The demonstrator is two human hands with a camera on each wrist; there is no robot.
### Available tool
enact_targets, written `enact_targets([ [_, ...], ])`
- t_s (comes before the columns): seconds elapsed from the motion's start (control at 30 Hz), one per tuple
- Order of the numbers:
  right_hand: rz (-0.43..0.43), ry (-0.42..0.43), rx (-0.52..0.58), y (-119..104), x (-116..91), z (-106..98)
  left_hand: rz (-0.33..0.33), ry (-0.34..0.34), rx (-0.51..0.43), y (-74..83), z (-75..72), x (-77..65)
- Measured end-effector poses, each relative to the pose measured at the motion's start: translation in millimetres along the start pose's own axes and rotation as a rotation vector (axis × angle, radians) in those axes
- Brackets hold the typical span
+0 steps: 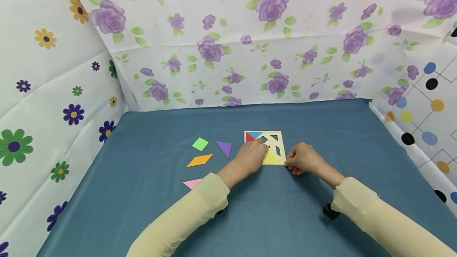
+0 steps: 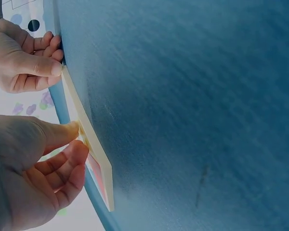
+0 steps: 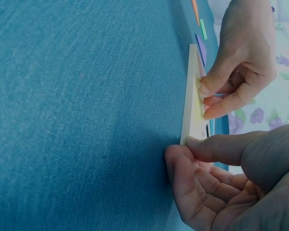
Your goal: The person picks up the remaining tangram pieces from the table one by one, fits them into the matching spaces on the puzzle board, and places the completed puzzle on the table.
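A square wooden tangram board (image 1: 283,146) lies on the blue cloth, with a red triangle (image 1: 249,136) and a blue triangle (image 1: 255,134) at its far left. A yellow triangle (image 1: 272,158) lies along its near side. My left hand (image 1: 251,156) reaches over the board, thumb and fingertips pinching at the yellow triangle; the exact hold is partly hidden. At the near right corner, my right hand (image 1: 303,158) grips the board's edge between thumb and curled index finger. In the right wrist view the thumb (image 3: 221,147) rests on top of that corner.
Left of the board lie a green square (image 1: 200,144), a purple triangle (image 1: 225,148) and an orange parallelogram (image 1: 200,160). Nearer, a pink triangle (image 1: 192,183) is partly covered by the left sleeve (image 1: 192,205). Flowered sheets (image 1: 228,50) hang behind and beside the table.
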State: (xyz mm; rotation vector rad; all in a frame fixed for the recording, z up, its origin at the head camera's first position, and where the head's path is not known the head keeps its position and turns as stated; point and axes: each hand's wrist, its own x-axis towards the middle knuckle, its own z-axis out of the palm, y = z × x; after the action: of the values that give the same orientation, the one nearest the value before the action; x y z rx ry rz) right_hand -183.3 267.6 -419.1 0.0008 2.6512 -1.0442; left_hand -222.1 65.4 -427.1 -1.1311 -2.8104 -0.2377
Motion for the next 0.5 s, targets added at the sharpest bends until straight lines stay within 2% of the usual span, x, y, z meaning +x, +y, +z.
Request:
enact_targets([
  [0.17,-0.001,0.004,0.004,0.7,0.3,0.9,0.002,0.0,-0.002,-2.0,-1.7,-2.9],
  [0.5,-0.016,0.008,0.001,0.6,0.0,1.0,0.006,0.047,-0.042,-10.6,-11.5,-11.1],
])
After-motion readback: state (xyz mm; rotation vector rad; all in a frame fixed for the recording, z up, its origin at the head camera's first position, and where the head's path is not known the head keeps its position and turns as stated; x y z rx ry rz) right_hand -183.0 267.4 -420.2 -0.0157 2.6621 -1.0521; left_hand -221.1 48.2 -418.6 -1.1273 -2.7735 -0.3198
